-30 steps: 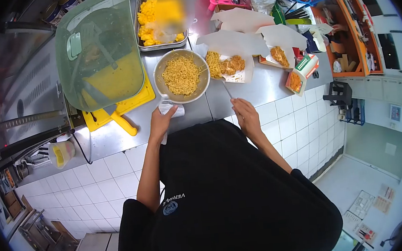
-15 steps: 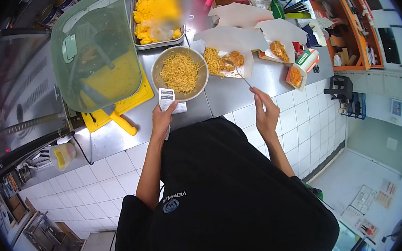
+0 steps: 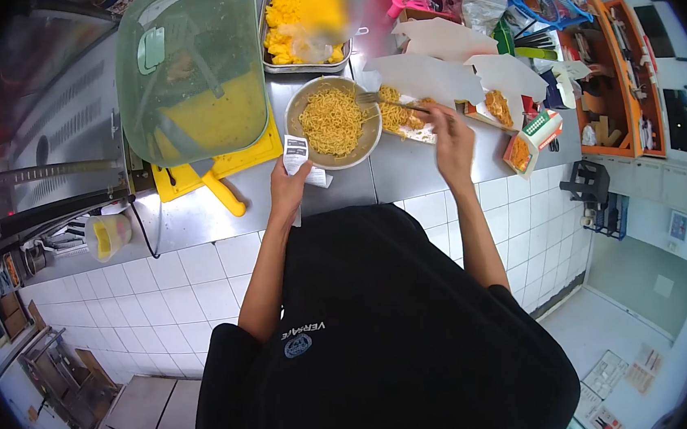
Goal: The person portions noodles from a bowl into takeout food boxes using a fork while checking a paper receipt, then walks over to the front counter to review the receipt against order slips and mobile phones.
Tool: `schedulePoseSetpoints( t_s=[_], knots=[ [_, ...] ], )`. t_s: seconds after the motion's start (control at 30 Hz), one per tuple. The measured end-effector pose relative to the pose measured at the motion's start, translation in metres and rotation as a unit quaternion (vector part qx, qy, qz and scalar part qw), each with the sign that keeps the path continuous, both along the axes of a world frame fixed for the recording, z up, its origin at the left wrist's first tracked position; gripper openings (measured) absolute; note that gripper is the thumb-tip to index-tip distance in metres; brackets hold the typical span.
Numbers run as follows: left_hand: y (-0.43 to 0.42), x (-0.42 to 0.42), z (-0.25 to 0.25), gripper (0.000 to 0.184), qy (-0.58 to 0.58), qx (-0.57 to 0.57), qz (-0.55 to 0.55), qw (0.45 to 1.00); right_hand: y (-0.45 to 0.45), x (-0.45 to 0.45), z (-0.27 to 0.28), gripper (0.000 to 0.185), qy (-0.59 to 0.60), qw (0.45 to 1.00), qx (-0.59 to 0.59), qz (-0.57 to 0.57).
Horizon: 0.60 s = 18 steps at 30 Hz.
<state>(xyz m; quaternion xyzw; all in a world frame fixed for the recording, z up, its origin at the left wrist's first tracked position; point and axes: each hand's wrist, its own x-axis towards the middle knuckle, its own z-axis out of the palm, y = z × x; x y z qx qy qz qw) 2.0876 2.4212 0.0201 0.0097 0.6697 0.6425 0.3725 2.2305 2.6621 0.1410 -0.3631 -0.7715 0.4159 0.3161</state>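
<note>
Silver metal made the top of the table (image 3: pixel 409 168), and a round bowl (image 3: pixel 371 136) full of noodles (image 3: pixel 332 123) sat near the middle of its near edge. The left hand (image 3: pixel 288 188) held a white paper (image 3: pixel 295 148) with black print on it, right by the near left side of the bowl. You could not tell if that hand held some part of the bowl too. The right hand (image 3: pixel 455 149) had its fingers around the dark handle of a fork (image 3: pixel 401 103). The fork reached to the left, and its prongs were over the right rim of the bowl. It was hard to see if they touched the noodles.

Just to the right of the bowl, a white box (image 3: pixel 421 75) stood open with noodles and brown crispy food in it. One more open box (image 3: pixel 511 75) with crispy food stood farther right, and a small red, white and green carton (image 3: pixel 543 133) stood near the table's right end. Toward the left end were a yellow board (image 3: pixel 260 150), a knife (image 3: pixel 226 195) with a yellow handle and a big see-through tub (image 3: pixel 191 64). A metal tray (image 3: pixel 306 67) of yellow bits stood toward the far edge, behind the bowl.
</note>
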Motion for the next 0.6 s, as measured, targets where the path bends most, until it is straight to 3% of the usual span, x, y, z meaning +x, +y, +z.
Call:
schedulePoseSetpoints(
  t_s=[0.07,0.2,0.27,0.33,0.4,0.6],
  knots=[
    [0.001,-0.002,0.0,0.028,-0.001,0.001,-0.009,1.0,0.0,-0.022,-0.023,0.026,-0.022,0.996,-0.006,0.086],
    [0.001,-0.007,0.012,0.029,0.004,-0.028,-0.032,0.999,0.009,-0.056,-0.071,0.026,-0.067,0.989,0.021,0.132],
    [0.002,-0.006,0.004,0.029,0.015,-0.009,-0.023,1.0,0.006,-0.065,-0.085,0.027,-0.053,0.977,-0.179,0.107],
    [0.001,-0.004,0.003,0.029,0.026,0.008,-0.014,1.0,0.01,-0.067,-0.091,0.027,-0.035,0.967,-0.229,0.105],
    [0.001,-0.003,0.004,0.029,0.035,0.0,-0.014,0.999,0.016,-0.064,-0.097,0.026,-0.012,0.924,-0.375,0.08],
    [0.0,-0.001,0.004,0.032,0.028,0.014,0.0,1.0,0.018,-0.039,-0.112,0.025,0.09,0.855,-0.51,0.03]
  ],
)
